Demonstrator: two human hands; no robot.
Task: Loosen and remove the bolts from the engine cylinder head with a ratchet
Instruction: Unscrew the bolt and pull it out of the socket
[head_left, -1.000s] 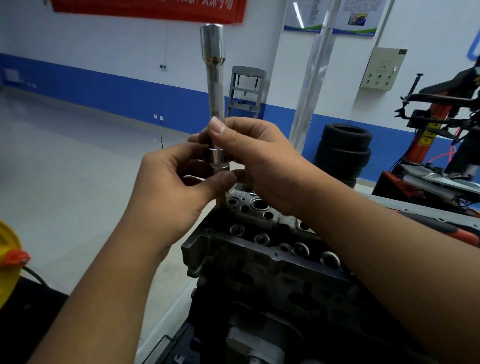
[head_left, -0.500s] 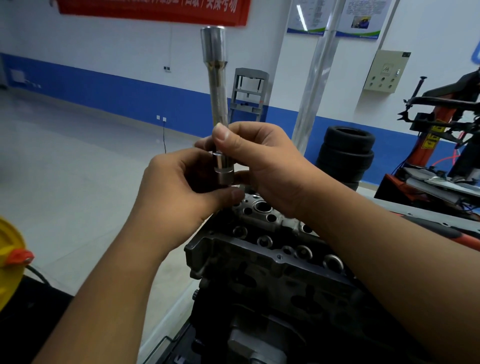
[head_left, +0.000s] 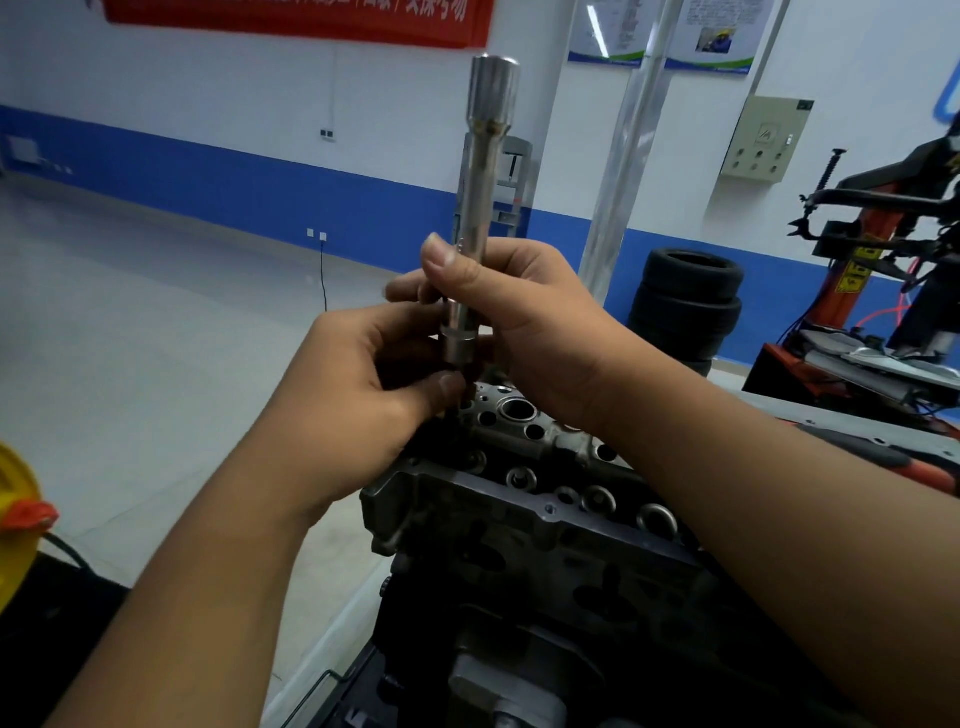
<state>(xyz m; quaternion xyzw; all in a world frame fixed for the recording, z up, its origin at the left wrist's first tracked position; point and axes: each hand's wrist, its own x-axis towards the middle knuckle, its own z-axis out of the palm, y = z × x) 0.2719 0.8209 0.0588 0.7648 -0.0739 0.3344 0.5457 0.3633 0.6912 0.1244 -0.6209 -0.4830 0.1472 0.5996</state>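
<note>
right hand (head_left: 524, 332) wrapped around the lower shaft of a long chrome extension bar (head_left: 480, 208), thumb laid up along the front of it, fingers curled behind. bar upright, leaning slightly, its wide socket end at the top, well above the fingers. just below the right thumb, a short silver socket (head_left: 460, 349) fitted on the bar's bottom end. left hand (head_left: 358, 395) just beside the right and a little lower, fingers curled in, thumb tip and fingertips pinching at something dark directly under the socket; too shadowed to tell whether a bolt or only the socket's tip. directly beneath both sets of fingers, the far end of a grey cast-metal engine cylinder head (head_left: 519, 499), round bores and bolt holes showing along its top, running back toward the camera under the right forearm. beyond the right hand, a stack of black tyres (head_left: 685, 306) against a blue-and-white wall, and further right a red and black tyre-changing machine (head_left: 883, 244). far to the left of the left forearm, at the edge of view, a yellow round object (head_left: 15, 525) with an orange part.
</note>
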